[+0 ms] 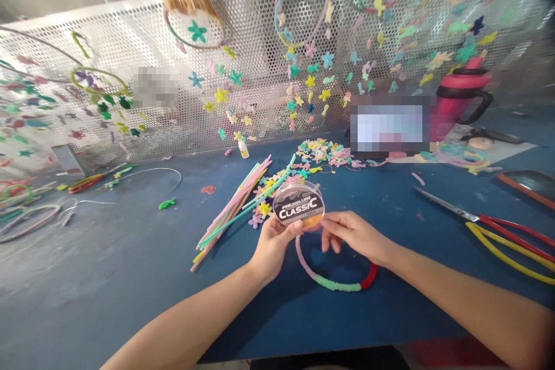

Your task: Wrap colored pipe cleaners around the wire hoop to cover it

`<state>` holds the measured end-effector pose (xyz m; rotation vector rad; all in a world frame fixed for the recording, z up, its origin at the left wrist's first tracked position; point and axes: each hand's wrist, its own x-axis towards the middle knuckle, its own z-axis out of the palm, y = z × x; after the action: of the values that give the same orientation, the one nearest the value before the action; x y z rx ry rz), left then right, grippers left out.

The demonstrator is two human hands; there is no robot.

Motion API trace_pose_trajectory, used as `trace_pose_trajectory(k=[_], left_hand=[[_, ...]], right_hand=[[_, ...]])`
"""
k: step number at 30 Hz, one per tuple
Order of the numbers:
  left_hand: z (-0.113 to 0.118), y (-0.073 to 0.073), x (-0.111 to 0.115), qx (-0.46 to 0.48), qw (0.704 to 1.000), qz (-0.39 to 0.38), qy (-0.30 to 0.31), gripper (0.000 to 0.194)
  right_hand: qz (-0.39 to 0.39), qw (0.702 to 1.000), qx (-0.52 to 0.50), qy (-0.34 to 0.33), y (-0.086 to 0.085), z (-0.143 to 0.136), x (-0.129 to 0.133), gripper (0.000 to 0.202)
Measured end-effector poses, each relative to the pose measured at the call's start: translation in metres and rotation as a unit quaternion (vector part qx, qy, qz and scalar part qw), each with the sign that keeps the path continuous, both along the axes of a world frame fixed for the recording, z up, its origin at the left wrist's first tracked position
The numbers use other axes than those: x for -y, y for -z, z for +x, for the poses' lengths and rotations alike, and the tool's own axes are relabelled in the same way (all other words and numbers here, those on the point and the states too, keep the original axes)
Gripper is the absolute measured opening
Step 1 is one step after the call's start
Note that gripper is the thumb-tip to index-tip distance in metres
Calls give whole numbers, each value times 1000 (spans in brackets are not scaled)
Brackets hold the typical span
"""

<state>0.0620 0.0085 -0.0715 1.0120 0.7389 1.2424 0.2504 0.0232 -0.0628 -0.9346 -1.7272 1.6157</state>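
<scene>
A round clear spool labelled "Classic" (pixel 299 207) is held up over the blue table. My left hand (pixel 274 243) grips its lower left side, thumb across the front. At the spool's lower right edge, the fingertips of my right hand (pixel 353 234) are pressed together; whether they pinch a thread is too small to tell. Below both hands lies a ring wrapped in pink, mint and red (pixel 338 285), its upper part hidden behind the hands. Pastel pipe cleaners (pixel 236 208) lie in a bundle left of the spool, beside small flower shapes (pixel 264 209).
Scissors with red and yellow handles (pixel 498 228) lie at the right, near a phone (pixel 531 185). A pink tumbler (pixel 462 98) stands behind. A perforated metal panel (pixel 255 17) hung with flower strands borders the back. Small white bottle (pixel 243 149) at its foot.
</scene>
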Motion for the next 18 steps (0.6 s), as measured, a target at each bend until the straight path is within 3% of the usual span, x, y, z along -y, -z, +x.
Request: trace_pose_trajectory(k=[5, 10, 16, 18], left_hand=[[-10, -5, -8, 20, 998, -20, -55, 21], [-26, -23, -14, 2, 995, -12, -101, 19], [-77, -49, -7, -71, 983, -39, -162, 22], [-100, -53, -2, -118, 981, -53, -145, 22]], right_hand=[[29, 999, 0, 14, -15, 20, -13, 35], [56, 993, -55, 88, -29, 41, -24, 31], [89, 981, -90, 147, -41, 64, -34, 28], [102, 982, -72, 140, -46, 71, -35, 29]])
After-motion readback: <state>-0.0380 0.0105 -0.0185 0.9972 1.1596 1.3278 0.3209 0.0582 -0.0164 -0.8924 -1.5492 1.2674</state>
